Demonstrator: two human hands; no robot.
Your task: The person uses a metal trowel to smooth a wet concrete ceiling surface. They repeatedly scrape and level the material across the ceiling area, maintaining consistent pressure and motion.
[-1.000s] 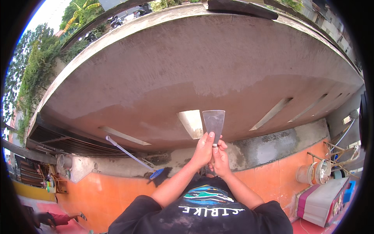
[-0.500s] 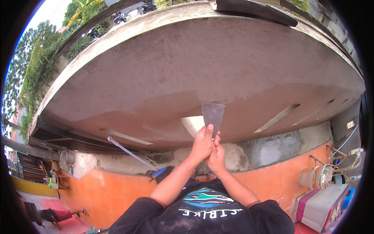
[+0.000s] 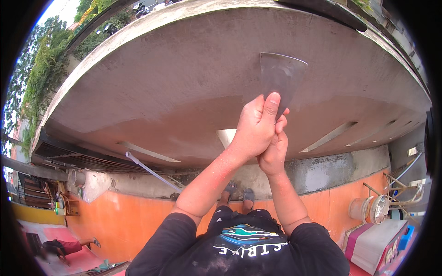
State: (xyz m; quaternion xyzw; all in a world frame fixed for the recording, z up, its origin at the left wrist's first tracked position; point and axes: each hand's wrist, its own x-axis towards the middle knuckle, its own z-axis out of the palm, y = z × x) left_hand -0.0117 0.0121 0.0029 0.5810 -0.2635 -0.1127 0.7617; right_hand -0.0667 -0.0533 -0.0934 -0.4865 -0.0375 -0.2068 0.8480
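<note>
Both my hands are wrapped together round the handle of a wide scraper, its dark metal blade flaring upward. My left hand grips it with the thumb lying along the base of the blade. Just below and to the right, my right hand is closed on the lower part, and the handle itself is hidden in the fingers. Behind the blade spreads a large plastered wall, greyer above and browner in a lower band. Whether the blade's edge touches the plaster I cannot tell.
Slanted slots cut through the wall's lower part. A pale pole stands to the left of my arms. Orange tiles cover the floor. At right are buckets and a covered box; at lower left, another person.
My hands have raised the scraper up and a little to the right, from the brown band over to the greyer plaster. My arms are stretched further out, and my feet now show below.
</note>
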